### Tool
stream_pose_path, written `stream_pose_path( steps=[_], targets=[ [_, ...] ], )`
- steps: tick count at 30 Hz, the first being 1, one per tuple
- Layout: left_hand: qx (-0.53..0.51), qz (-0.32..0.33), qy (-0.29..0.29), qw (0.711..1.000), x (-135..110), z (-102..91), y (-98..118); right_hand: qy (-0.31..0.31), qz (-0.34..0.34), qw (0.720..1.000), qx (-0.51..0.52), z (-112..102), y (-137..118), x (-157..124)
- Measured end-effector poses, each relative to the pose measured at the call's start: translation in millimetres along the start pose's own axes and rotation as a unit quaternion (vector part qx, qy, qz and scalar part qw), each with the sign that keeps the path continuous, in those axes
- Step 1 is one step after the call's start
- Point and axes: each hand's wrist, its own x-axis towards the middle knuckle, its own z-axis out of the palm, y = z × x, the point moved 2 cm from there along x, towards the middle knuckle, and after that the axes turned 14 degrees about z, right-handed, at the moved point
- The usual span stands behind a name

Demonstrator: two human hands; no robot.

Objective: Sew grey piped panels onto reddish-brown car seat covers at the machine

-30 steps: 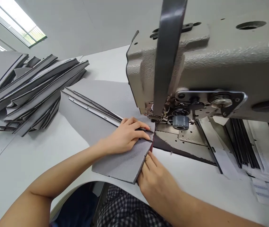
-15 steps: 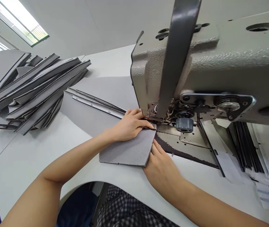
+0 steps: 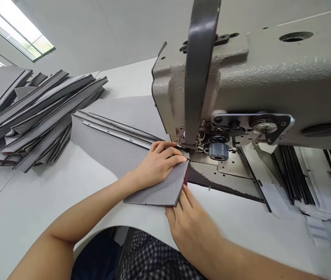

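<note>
A grey mesh fabric panel [image 3: 107, 146] lies on the white table, its right end by the needle area of a sewing machine [image 3: 241, 74]. Across the panel runs a raised seam with a pale strip [image 3: 115, 136] along it. My left hand [image 3: 161, 160] rests on the panel just left of the presser foot, fingers stretched out and pressing down. My right hand [image 3: 190, 217] holds the panel's near right corner, with some fingertips hidden beneath its edge. A sliver of dark red [image 3: 186, 179] shows under that edge.
Several grey padded panels [image 3: 51, 112] are piled at the left. Black strips [image 3: 293, 175] and white strips [image 3: 324, 186] lie right of the machine bed. A dark bar [image 3: 202, 70] crosses in front of the machine head. The table's curved front edge [image 3: 119, 226] is near my lap.
My right hand has slid down and toward me along the panel's right edge, where dark red now shows. My left hand stays pressed on the panel. The view has shifted slightly.
</note>
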Motion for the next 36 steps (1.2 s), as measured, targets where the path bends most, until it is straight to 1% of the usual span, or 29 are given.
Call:
stream_pose_path(
  steps=[3, 5, 7, 9, 10, 12, 14, 17, 20, 24, 29, 31, 34, 36],
  targets=[
    [0.019, 0.006, 0.005, 1.000, -3, 0.3, 5, 0.009, 0.000, 1.000, 0.006, -2, 2, 2],
    [0.045, 0.010, -0.001, 0.999, -5, 0.0, 11, 0.005, -0.010, 1.000, 0.030, -8, 11, 6],
    [0.066, 0.017, -0.017, 0.998, -6, 0.1, 15, -0.013, -0.024, 0.995, 0.098, -17, 31, 13],
    [0.068, 0.029, -0.039, 0.997, -7, 1.3, 18, -0.016, 0.007, 0.987, 0.163, -26, 59, 20],
    [0.065, 0.035, -0.043, 0.996, -7, 1.9, 19, -0.001, 0.034, 0.985, 0.169, -30, 74, 24],
    [0.062, 0.039, -0.037, 0.997, -8, 3.1, 20, 0.041, 0.075, 0.989, 0.121, -33, 97, 28],
    [0.064, 0.031, -0.020, 0.997, -8, 4.1, 21, 0.057, 0.056, 0.996, 0.046, -29, 109, 29],
    [0.068, 0.024, -0.010, 0.997, -10, 6.2, 22, 0.044, 0.016, 0.999, -0.022, -18, 111, 27],
    [0.077, 0.024, -0.010, 0.997, -13, 7.4, 23, 0.026, 0.005, 0.998, -0.062, -10, 108, 27],
    [0.091, 0.019, -0.023, 0.995, -13, 7.5, 22, 0.008, 0.022, 0.995, -0.093, -9, 106, 31],
    [0.099, 0.018, -0.028, 0.995, -12, 8.3, 19, 0.009, 0.042, 0.995, -0.088, -10, 109, 37],
    [0.101, 0.016, -0.022, 0.995, -10, 9.2, 16, 0.021, 0.040, 0.996, -0.083, -10, 110, 39],
    [0.101, 0.009, -0.006, 0.995, -5, 11.0, 9, 0.065, 0.022, 0.994, -0.081, -9, 113, 41],
    [0.094, 0.003, -0.001, 0.996, 0, 12.2, 4, 0.084, 0.007, 0.994, -0.071, -6, 116, 41]
  ],
)
